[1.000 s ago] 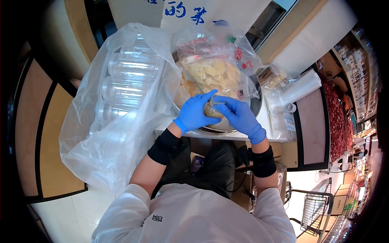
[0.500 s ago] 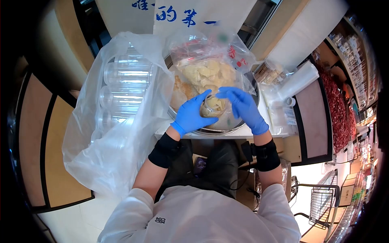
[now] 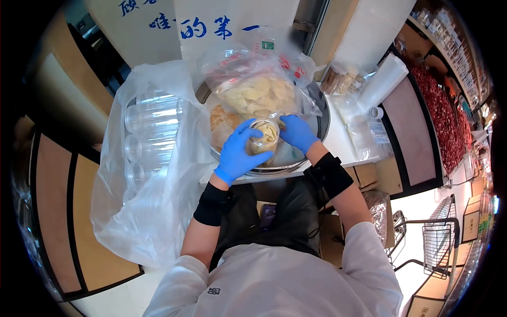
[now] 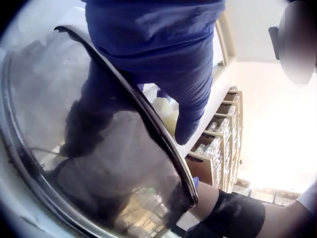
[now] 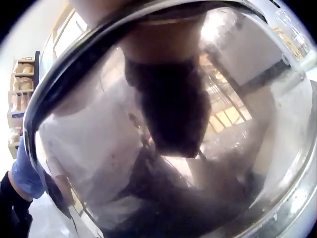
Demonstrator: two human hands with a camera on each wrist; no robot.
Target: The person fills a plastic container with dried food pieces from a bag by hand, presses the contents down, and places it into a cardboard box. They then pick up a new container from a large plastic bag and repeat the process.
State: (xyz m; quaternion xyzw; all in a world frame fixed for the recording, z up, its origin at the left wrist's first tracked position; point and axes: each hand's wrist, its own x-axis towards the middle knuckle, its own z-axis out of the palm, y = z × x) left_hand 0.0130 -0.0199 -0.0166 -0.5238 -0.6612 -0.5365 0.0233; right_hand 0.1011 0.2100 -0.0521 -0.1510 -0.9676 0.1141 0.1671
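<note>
In the head view my left hand (image 3: 235, 154) grips a clear jar (image 3: 259, 150) of pale yellow flakes, thumb and fingers around its side, above the basin's near part. My right hand (image 3: 299, 133) is just right of the jar's mouth, fingertips at the flakes by the bag; whether they pinch any is unclear. Behind the jar, a clear bag with red print holds a heap of flakes (image 3: 256, 98) in the round metal basin (image 3: 323, 119). The left wrist view shows my left hand (image 4: 158, 54) beyond the shiny basin wall (image 4: 124, 153).
A large translucent bag (image 3: 142, 222) of empty clear jars (image 3: 158, 121) lies to the left. Right of the basin are a filled container (image 3: 335, 78), a plastic roll (image 3: 385, 79) and flat plastic bags (image 3: 360, 129). A shopping cart (image 3: 441, 240) stands at lower right.
The head view has shifted. My right hand has moved off the jar's mouth to its right side, uncovering the flakes inside. My left hand still holds the jar.
</note>
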